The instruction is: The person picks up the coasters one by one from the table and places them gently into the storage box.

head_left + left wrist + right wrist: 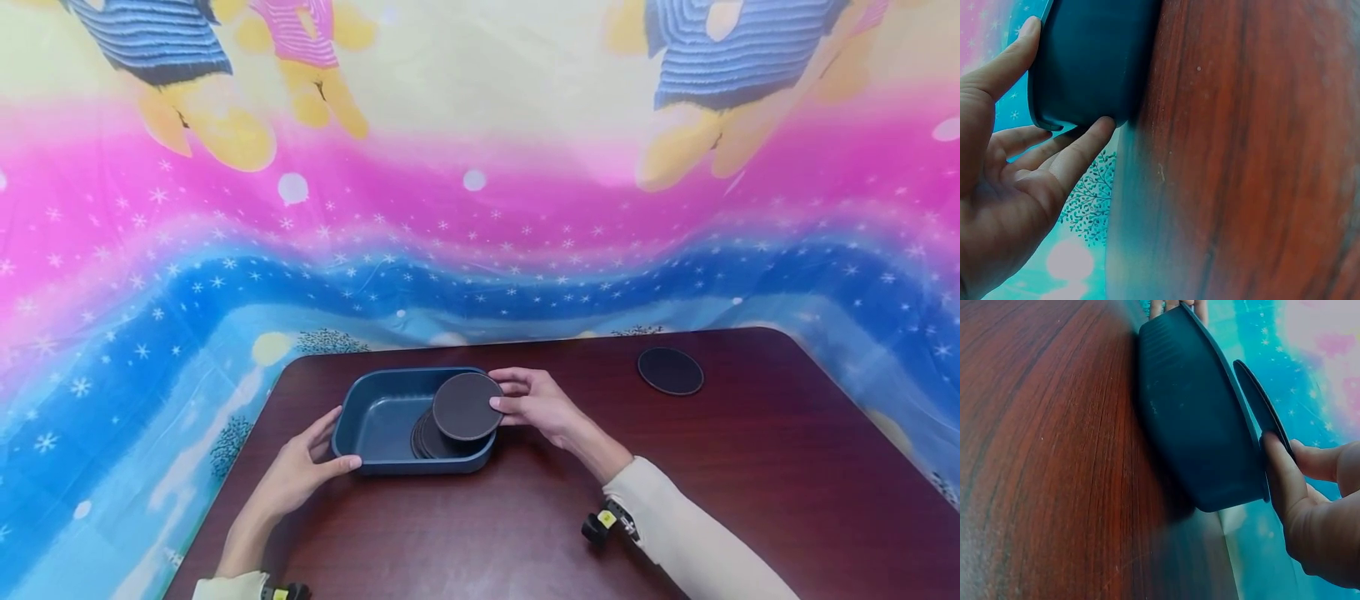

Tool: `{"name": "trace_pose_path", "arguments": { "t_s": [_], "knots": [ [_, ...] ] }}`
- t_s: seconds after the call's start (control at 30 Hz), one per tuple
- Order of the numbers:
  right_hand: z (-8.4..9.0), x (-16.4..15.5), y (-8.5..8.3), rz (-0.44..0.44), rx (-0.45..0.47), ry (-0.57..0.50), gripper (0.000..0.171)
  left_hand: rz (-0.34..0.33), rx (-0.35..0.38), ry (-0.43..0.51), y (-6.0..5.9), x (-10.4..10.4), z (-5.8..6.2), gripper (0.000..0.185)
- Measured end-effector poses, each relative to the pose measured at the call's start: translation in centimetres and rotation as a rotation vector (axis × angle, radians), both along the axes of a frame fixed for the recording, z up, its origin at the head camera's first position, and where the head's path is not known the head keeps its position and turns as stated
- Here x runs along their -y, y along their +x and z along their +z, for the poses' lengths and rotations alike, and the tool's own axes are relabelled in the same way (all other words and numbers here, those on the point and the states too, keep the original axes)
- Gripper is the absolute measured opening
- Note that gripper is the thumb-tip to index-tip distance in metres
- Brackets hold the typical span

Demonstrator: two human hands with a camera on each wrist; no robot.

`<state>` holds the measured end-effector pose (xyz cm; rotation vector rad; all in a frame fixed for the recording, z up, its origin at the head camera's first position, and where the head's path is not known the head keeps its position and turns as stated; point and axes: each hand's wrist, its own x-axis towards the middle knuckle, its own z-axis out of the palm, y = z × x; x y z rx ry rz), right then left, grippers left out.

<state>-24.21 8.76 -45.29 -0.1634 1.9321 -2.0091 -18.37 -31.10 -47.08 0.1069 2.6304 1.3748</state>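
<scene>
A dark blue rectangular tray with raised walls sits on the table. My left hand holds its left end, thumb at the near rim and fingers along the end wall; the left wrist view shows the fingertips against the wall. Between thumb and fingers my right hand pinches a dark round coaster at its right edge. In the right wrist view that coaster is tilted just over the tray's rim. Beneath it, inside the tray's right part, lie several stacked coasters, partly covered.
Another dark round coaster lies flat near the back right of the brown wooden table. A patterned cloth hangs behind the table's back edge and along its sides.
</scene>
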Motion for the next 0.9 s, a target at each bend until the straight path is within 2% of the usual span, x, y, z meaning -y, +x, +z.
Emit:
{"name": "trace_pose_path", "arguments": {
  "t_s": [0.33,0.9],
  "knots": [
    [0.4,1.0,-0.4,0.018,-0.032,0.068,0.055,0.005,0.006,0.001,0.0,-0.1,0.0,0.101],
    [0.5,2.2,-0.8,0.058,-0.082,0.112,0.054,0.007,-0.001,-0.005,0.0,-0.1,0.0,0.1]
  ]
}}
